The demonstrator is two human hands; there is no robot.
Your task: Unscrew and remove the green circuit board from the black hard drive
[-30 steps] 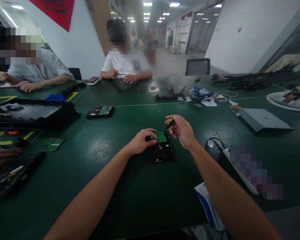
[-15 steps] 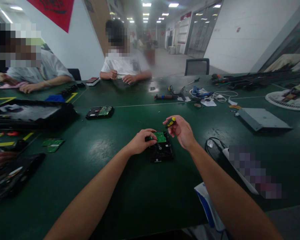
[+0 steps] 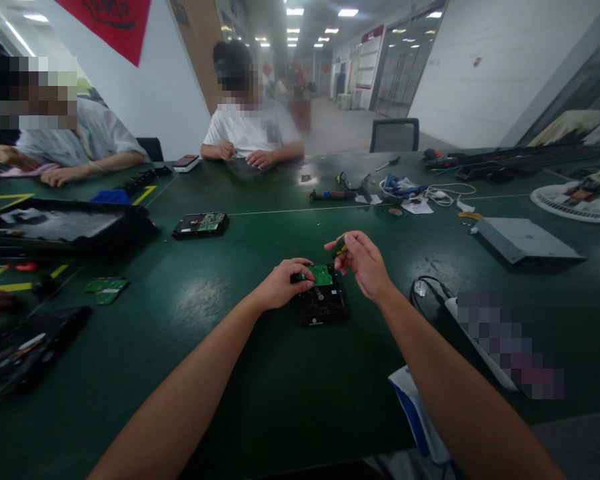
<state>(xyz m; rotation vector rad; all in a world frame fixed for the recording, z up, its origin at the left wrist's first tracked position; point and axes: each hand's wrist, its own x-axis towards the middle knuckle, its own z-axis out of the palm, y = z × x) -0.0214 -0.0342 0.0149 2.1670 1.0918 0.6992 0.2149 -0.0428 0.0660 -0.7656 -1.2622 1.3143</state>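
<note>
A black hard drive [image 3: 323,308] with a green circuit board [image 3: 321,274] on its upper face lies on the dark green table in front of me. My left hand [image 3: 286,283] grips its left side, with the thumb and fingers reaching over the edge. Just above the far right corner, my right hand [image 3: 364,262] holds a small yellow-and-black screwdriver [image 3: 341,247] by its handle. I cannot make out the screwdriver's tip or whether it touches the drive.
A second hard drive [image 3: 201,225] and a loose green board [image 3: 106,289] lie to the left. On the right are a grey metal box [image 3: 527,239] and a cabled white power strip [image 3: 475,340]. Two people sit across the table, and another hand [image 3: 0,303] is at far left.
My right fingers have turned around the screwdriver handle, so less of its yellow end shows. My left hand and the hard drive stay in place. The far-left person's hand has drawn back.
</note>
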